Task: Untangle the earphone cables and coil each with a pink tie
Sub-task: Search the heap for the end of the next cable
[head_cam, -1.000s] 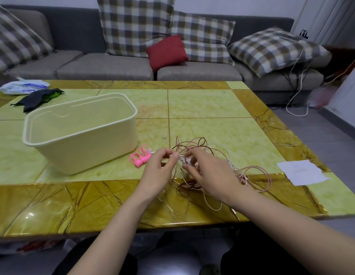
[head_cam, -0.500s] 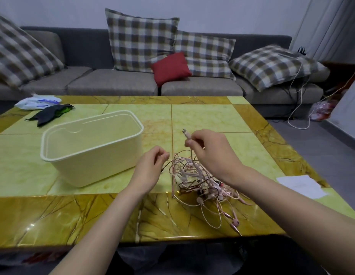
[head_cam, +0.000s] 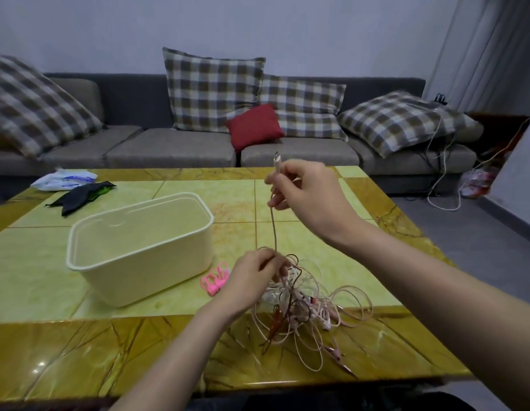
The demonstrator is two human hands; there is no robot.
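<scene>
A tangle of pinkish earphone cables lies near the front edge of the green and gold table. My right hand is raised above the table and grips the plug end of one cable, which runs straight down from it. Lower down, my left hand pinches the cables at the top of the tangle, where that strand enters it. A small bunch of pink ties lies on the table just left of my left hand.
A cream plastic tub stands open left of the ties. Dark cloth and a white bag lie at the table's far left. A grey sofa with checked cushions runs behind. White cords trail on the floor at right.
My right hand has risen well above the table, drawing one cable's plug end up out of the tangle. My left hand stays low on the tangle. The camera has tilted upward.
</scene>
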